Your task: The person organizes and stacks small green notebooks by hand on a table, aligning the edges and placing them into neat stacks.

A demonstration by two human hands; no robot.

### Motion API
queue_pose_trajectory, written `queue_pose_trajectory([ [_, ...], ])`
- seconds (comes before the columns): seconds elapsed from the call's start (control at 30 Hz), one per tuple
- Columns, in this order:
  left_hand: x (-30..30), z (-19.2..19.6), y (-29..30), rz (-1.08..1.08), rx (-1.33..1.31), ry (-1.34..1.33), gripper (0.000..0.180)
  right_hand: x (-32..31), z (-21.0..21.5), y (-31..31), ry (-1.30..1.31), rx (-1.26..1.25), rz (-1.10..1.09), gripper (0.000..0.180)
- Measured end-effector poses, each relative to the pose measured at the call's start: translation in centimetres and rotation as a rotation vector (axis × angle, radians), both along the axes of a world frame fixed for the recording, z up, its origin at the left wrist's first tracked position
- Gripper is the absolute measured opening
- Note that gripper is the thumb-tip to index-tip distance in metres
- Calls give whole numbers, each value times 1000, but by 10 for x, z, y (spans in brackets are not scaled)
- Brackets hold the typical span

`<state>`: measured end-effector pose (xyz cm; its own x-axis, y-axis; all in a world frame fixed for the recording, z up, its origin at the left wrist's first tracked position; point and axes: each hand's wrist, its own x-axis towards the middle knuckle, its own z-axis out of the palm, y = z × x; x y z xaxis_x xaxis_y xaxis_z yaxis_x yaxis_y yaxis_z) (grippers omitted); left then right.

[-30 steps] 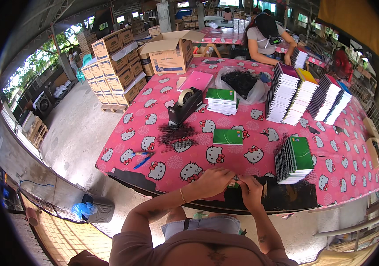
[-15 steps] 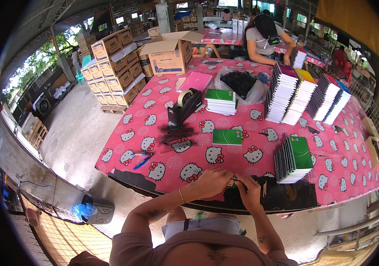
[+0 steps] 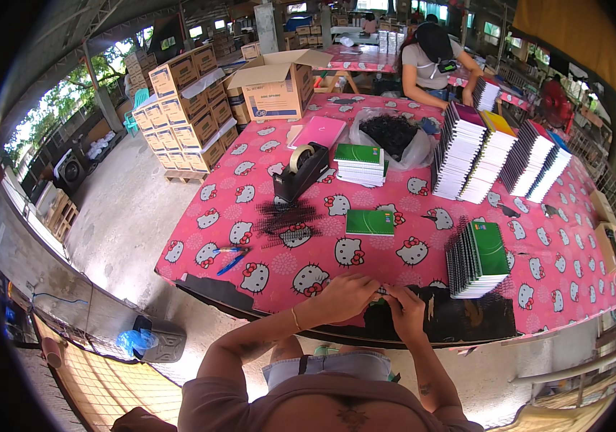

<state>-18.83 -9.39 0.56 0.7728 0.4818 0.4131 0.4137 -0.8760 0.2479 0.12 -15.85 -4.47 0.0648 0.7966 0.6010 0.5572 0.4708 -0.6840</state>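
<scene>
since the earlier frame your hands have hardly moved; both stay at the near edge of the table. your left hand and right hand meet there, fingers pinched together on a small green thing, mostly hidden, so i cannot tell its long axis or which way it points. beyond it lie a green notebook, flat, long side across you, and a stack of notebooks at your right
</scene>
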Motion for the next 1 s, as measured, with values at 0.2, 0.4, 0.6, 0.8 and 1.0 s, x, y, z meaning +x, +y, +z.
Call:
queue_pose_trajectory([
  [0.2, 0, -1, 0, 1, -17, 10, 20, 1, -1, -1, -2, -21, 5, 27],
  [0.4, 0, -7, 1, 7, -20, 26, 21, 2, 3, -3, 5, -85, 13, 26],
  [0.6, 0, -2, 1, -2, -40, 0, 22, 2, 13, -7, -17, -89, 64, 39],
  [0.8, 0, -1, 1, 8, -40, 33, 23, 7, 9, -12, -8, -101, 57, 44],
  [1.0, 2, 0, 1, 11, -62, 37, 22, 13, 4, -16, 9, -112, 68, 41],
])
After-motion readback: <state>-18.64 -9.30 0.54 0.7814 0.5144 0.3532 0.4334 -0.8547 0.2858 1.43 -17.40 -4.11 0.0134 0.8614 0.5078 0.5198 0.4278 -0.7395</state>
